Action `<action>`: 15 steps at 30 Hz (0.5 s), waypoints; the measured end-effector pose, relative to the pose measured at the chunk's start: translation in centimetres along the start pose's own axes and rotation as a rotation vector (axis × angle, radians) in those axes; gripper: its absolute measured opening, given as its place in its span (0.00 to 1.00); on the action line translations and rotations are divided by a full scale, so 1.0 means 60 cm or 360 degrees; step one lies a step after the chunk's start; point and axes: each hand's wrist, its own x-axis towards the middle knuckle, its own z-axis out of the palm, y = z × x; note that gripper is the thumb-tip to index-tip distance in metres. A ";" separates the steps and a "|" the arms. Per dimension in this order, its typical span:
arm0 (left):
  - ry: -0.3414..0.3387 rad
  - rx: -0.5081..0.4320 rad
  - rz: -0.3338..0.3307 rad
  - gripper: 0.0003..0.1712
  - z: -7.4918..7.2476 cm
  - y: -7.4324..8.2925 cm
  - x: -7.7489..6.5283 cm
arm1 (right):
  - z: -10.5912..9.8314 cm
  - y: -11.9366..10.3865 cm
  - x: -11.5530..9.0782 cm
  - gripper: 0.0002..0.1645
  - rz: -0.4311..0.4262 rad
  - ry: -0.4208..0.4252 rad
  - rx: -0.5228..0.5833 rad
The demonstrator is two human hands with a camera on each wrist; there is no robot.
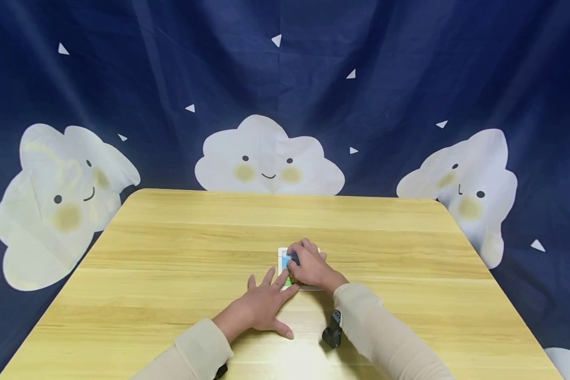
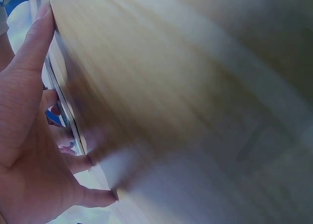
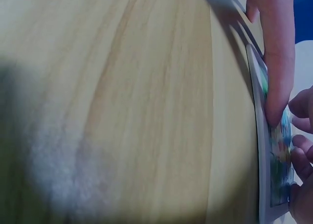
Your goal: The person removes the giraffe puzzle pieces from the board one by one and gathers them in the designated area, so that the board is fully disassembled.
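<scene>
A small flat picture board [image 1: 281,256] with a white border and a coloured picture lies on the table in front of me. My left hand [image 1: 262,307] is spread with straight fingers, its fingertips at the board's near left corner. From the right, my right hand [image 1: 312,267] bends over the board and covers much of it. Its fingers [image 3: 302,158] are curled at the picture, beside a straight left finger [image 3: 279,57]. Something dark shows between right thumb and forefinger; I cannot tell whether they pinch it.
The light wooden table [image 1: 171,253] carries the board. Behind its far edge hangs a dark blue curtain [image 1: 389,105] printed with white clouds. A black wrist camera [image 1: 332,331] hangs by the right sleeve [image 1: 370,316].
</scene>
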 end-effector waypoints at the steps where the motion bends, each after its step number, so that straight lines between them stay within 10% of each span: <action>1: 0.0001 0.0000 0.0001 0.59 0.000 0.000 0.000 | 0.001 0.000 0.000 0.14 0.0002 0.0006 -0.0007; 15: 0.0001 -0.0006 0.0001 0.59 0.002 -0.003 0.001 | 0.002 0.005 0.005 0.18 0.0043 -0.0013 0.0026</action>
